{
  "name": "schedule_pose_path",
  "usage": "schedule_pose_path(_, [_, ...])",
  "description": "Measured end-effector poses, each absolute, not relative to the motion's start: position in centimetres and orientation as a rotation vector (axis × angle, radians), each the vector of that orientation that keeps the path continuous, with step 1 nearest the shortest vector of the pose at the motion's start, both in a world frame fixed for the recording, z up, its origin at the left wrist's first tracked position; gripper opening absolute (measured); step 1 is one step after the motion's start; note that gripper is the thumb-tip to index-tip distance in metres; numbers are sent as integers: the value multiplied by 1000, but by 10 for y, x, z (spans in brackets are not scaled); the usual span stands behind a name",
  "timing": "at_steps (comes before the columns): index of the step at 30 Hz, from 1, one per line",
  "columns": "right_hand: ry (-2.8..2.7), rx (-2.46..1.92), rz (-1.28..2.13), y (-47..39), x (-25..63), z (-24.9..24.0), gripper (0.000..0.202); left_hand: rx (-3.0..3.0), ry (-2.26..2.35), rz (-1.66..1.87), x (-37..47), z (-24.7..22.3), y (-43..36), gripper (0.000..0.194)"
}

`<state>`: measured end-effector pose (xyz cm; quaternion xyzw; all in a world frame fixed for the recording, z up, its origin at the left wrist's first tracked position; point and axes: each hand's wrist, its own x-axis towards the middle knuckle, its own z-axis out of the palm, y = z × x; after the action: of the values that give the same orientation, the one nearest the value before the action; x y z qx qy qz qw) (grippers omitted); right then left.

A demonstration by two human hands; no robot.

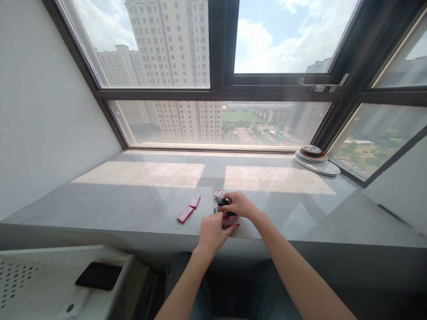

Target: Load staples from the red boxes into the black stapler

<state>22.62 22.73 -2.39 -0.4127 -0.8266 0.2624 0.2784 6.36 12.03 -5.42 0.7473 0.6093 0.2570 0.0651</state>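
On the marble sill [150, 200], my right hand [240, 205] has its fingers closed on a small black object [223, 202]. My left hand [212, 231] is just below it, its fingers round a red and white box [231, 221] near the sill's front edge. Another small red and white box [219, 194] sits behind the black object. To the left, two flat red and white boxes, a nearer one [185, 214] and a farther one [195, 201], lie almost end to end. My fingers hide part of the black object and the held box.
A stack of round plates or lids [316, 166] stands at the sill's right back corner, against the dark window frame [216, 94]. Below left, a white plastic bin [96, 251] holds a black phone-like object [99, 275]. A white wall [50, 111] bounds the left side.
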Motion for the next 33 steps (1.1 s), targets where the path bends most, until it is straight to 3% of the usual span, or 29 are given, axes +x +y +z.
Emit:
schedule_pose_path(5, [-2376,-1079,678,227,224,-24,23,2376,1816,794,69,-55,116,30])
schedule_pose_path(12, [-2308,-1155,673,227,232,-30,28,2537,1690,817,51,-51,111,13])
schedule_pose_path(19, [-2261,-1218,704,225,238,-32,31,2451,1920,910,-53,-48,132,22])
schedule_pose_path(27, [-2265,-1353,653,216,244,-24,25,2275,1515,1034,-79,-64,160,18])
schedule_pose_path(33, [-2050,-1648,434,226,265,-39,30,2183,1724,1082,-38,-82,156,52])
